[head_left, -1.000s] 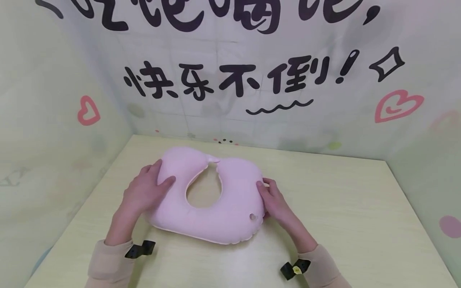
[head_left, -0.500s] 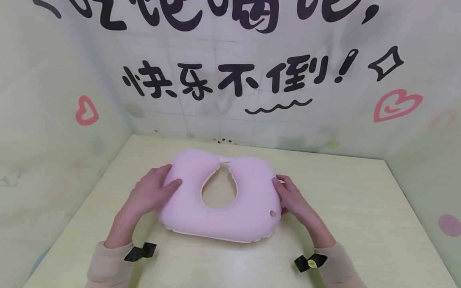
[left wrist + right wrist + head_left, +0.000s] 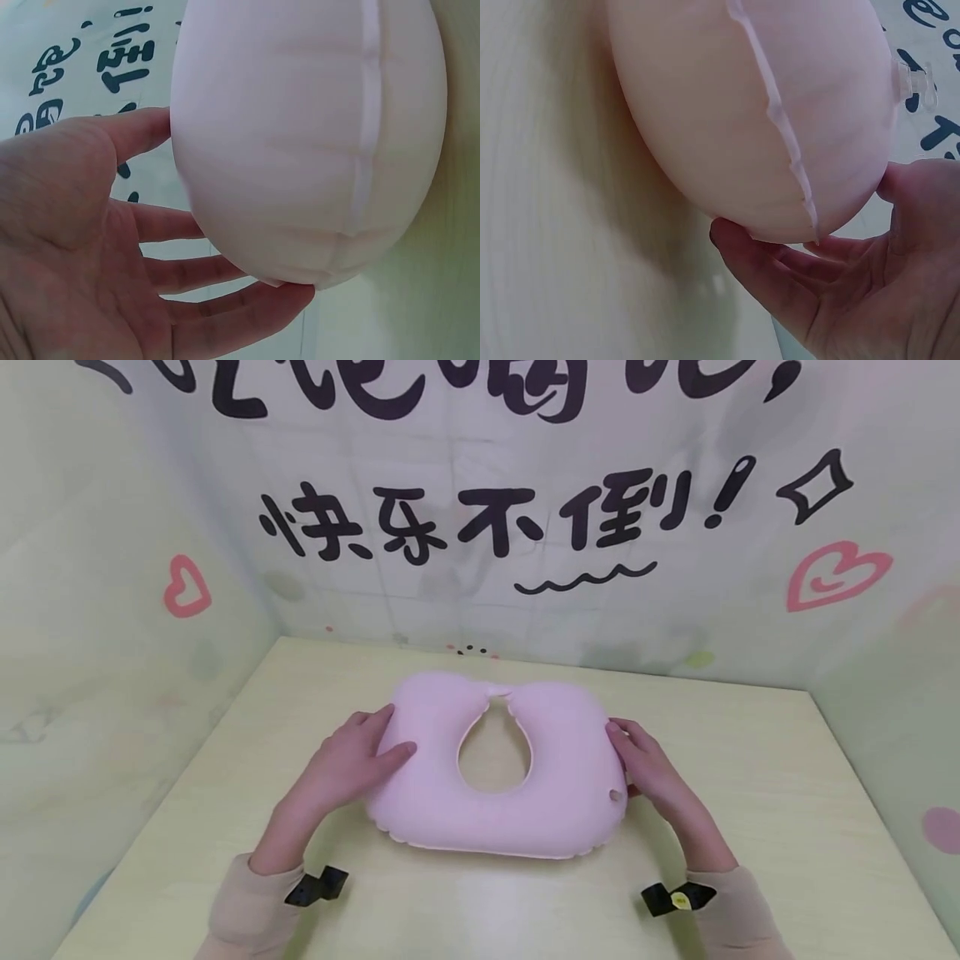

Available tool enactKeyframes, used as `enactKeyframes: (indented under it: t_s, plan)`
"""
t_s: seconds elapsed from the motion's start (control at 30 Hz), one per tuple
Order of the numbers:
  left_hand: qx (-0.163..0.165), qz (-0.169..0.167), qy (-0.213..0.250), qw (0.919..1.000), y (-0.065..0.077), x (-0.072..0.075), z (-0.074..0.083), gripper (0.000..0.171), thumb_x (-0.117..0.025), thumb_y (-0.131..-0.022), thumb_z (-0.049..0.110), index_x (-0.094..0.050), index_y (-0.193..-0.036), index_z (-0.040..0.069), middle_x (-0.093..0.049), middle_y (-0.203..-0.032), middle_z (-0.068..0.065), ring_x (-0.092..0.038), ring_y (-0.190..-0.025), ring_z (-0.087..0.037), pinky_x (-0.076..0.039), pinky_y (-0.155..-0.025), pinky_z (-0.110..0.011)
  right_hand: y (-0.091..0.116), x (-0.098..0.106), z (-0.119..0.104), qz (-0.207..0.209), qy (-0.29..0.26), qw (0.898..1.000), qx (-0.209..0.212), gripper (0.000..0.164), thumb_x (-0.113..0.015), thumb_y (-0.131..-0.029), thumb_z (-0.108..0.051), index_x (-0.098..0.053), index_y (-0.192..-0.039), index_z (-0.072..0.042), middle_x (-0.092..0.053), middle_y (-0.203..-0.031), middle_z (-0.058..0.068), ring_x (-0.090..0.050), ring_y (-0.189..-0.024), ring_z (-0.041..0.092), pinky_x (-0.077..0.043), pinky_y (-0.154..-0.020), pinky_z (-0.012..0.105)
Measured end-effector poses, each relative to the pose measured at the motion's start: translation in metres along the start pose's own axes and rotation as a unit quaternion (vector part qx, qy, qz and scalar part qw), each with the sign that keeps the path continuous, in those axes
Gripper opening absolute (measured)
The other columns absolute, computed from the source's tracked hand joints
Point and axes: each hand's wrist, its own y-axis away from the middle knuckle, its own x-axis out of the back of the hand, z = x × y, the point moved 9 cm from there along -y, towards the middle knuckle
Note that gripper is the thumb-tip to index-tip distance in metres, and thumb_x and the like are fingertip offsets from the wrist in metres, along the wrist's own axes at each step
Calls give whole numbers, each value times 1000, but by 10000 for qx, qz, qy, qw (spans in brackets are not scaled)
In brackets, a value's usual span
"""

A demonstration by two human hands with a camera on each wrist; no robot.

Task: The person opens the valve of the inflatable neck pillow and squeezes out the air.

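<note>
A pale pink inflatable neck pillow (image 3: 498, 818) lies between both hands over the table, its teardrop opening facing up. The two lobes meet at the far side. At its left side, my left hand (image 3: 351, 760) holds it with the thumb on top and fingers spread along the rounded end. My right hand (image 3: 654, 767) grips the opposite side, thumb on the upper face and fingers curled round the edge. A small clear valve (image 3: 615, 795) sits near the right hand. In the right wrist view, this valve (image 3: 915, 86) sticks out from the pillow beside a wavy seam (image 3: 784, 127).
The light wooden table (image 3: 765, 802) ends at a printed back wall sheet (image 3: 480, 618) with black lettering. Side sheets with pink hearts stand left and right. Black wrist devices sit on both sleeves, one on the left (image 3: 317, 887) and one on the right (image 3: 678, 900).
Both hands have moved to the right along with the neck pillow, which has turned slightly so its near edge lies more level across the view. The hold looks the same.
</note>
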Motion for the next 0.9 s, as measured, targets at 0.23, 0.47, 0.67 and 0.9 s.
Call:
enactKeyframes:
  t_s: [0.23,0.47,0.67,0.9]
  plan:
    - [-91,17,0,10000,-5,-10,16,75,-58,-102,45,-39,-154,-7,-50,-141,-34,-54,-124,-50,-46,-98,-63,6,21,5,132,46,9999,-7,64,-41,-109,-49,-41,-152,-2,-59,-123,25,-62,-84,18,-58,-60,40]
    - [-198,-26,73,9998,-9,-22,29,75,-57,-102,45,-40,-153,-7,-51,-140,-33,-56,-123,-49,-47,-97,-62,11,40,14,317,104,9994,-93,64,-40,-109,-49,-43,-151,0,-59,-121,24,-61,-81,15,-58,-58,38]
    - [-153,-42,-17,9999,-8,-27,36,75,-57,-102,46,-41,-153,-6,-51,-140,-32,-58,-120,-48,-49,-93,-61,14,48,21,377,80,9992,-138,64,-41,-109,-49,-44,-151,0,-60,-120,23,-61,-81,14,-58,-58,38]
    - [51,-89,-462,9989,-7,-26,41,75,-54,-102,51,-41,-155,0,-51,-143,-28,-57,-122,-48,-50,-84,-68,19,57,24,313,47,9994,-166,68,-37,-110,-50,-36,-153,3,-51,-139,32,-68,-104,31,-61,-70,39]
